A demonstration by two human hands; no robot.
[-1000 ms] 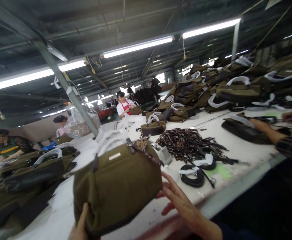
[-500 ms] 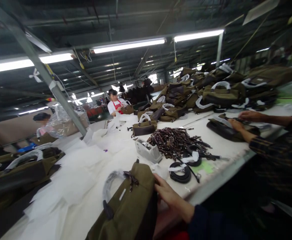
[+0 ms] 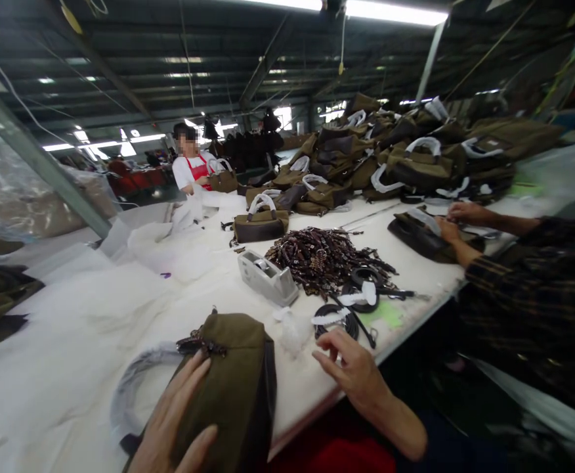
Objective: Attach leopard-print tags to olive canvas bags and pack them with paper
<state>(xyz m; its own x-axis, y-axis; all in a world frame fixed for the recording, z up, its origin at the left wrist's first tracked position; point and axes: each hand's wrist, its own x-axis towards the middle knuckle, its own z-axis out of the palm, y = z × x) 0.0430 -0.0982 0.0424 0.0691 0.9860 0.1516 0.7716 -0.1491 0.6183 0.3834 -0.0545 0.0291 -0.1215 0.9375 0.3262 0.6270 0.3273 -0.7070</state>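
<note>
An olive-green handbag [image 3: 233, 374] with dark sides lies on the table right in front of me, its handle [image 3: 125, 394] wrapped in clear plastic film. Braided dark-brown zip pulls [image 3: 201, 345] hang at its top. My left hand [image 3: 179, 414] rests on the bag with fingers spread, the tips by the zip pulls. To the right of the bag, my right hand [image 3: 354, 371] is raised with fingers loosely bent and apart, nothing visible in them. Just beyond its fingertips lies a coiled black strap [image 3: 339, 322] with a white wrap.
A grey tape dispenser [image 3: 268, 279] and a heap of braided brown pieces [image 3: 317, 256] stand mid-table. Bags pile up [image 3: 366, 157] behind. White sheets [image 3: 81, 309] spread at left. At right, a co-worker's hands [image 3: 457, 226] handle another bag; a person [image 3: 191, 164] stands across.
My right hand has left the bag's side and moved right towards the coiled strap. My left hand has come into view on the bag. The view has turned right and tipped down.
</note>
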